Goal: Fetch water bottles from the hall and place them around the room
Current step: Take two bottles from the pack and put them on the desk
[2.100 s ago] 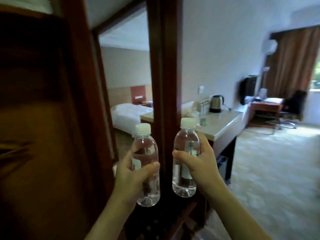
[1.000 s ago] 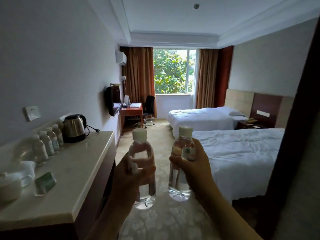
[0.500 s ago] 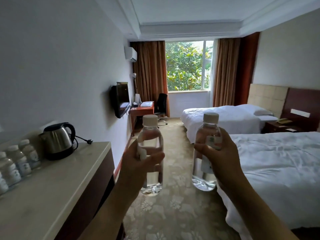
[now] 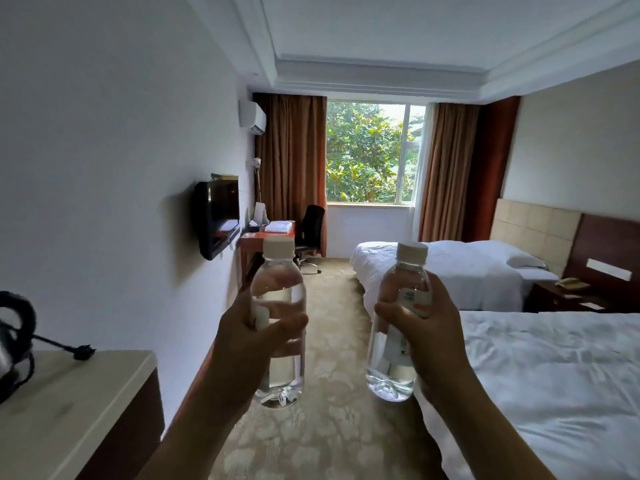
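I hold two clear water bottles with white caps upright in front of me over the carpeted aisle. My left hand [image 4: 249,344] grips the left water bottle [image 4: 278,285] around its middle. My right hand [image 4: 433,334] grips the right water bottle [image 4: 389,372], which bears a white and green label and leans slightly. The two bottles are apart and touch nothing else.
A pale counter [image 4: 69,403] with a kettle [image 4: 14,344] and its plug stands at the left. A wall TV [image 4: 216,216], a red desk [image 4: 266,237] and a black chair [image 4: 311,230] lie ahead left. Two white beds [image 4: 554,375] [image 4: 450,265] and a nightstand [image 4: 568,296] fill the right.
I have come through the doorway and walked further into the room. The counter's bottles have slid out of view at the left. Both bottles stay in my hands.
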`<state>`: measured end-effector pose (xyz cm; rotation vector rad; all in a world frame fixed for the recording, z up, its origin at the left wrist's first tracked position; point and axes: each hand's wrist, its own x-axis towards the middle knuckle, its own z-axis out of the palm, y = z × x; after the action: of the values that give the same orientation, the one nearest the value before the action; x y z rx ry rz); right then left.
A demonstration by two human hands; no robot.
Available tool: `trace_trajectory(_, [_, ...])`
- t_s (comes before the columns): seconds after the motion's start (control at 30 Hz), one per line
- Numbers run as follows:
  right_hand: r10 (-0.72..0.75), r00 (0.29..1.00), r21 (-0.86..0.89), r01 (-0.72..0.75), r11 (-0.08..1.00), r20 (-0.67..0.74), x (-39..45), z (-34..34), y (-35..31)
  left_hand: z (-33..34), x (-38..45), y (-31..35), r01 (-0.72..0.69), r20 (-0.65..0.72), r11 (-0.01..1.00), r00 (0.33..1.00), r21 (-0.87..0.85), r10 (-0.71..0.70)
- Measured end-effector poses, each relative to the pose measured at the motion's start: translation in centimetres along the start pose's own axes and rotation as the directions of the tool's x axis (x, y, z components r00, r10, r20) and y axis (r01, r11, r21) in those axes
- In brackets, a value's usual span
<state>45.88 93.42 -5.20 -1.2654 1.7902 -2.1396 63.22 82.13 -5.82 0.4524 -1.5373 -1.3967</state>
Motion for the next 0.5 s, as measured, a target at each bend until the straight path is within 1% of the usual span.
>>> trace_trajectory(0.17, [0.025, 1.0, -0.013, -0.025, 1.0, -0.015, 10.5, 4.1, 4.6, 0.1, 12.2, -4.1, 0.001, 0.025, 1.0, 1.0, -0.017, 0.0])
trace_trajectory(0.37, [0.039, 0.999, -0.009, -0.039, 0.999, -0.017, 20.6, 6.6, 11.1, 1.2, 23.6, -9.1, -0.008, 0.05, 1.0, 0.999, 0.011, 0.008])
trace_trajectory(0.5, [0.031, 1.0, 0.012, -0.031, 0.999, 0.001, 27.7, 7.4, 16.9, 3.4, 31.0, -13.9, -0.026, 0.058, 0.999, 0.998, 0.031, 0.024])
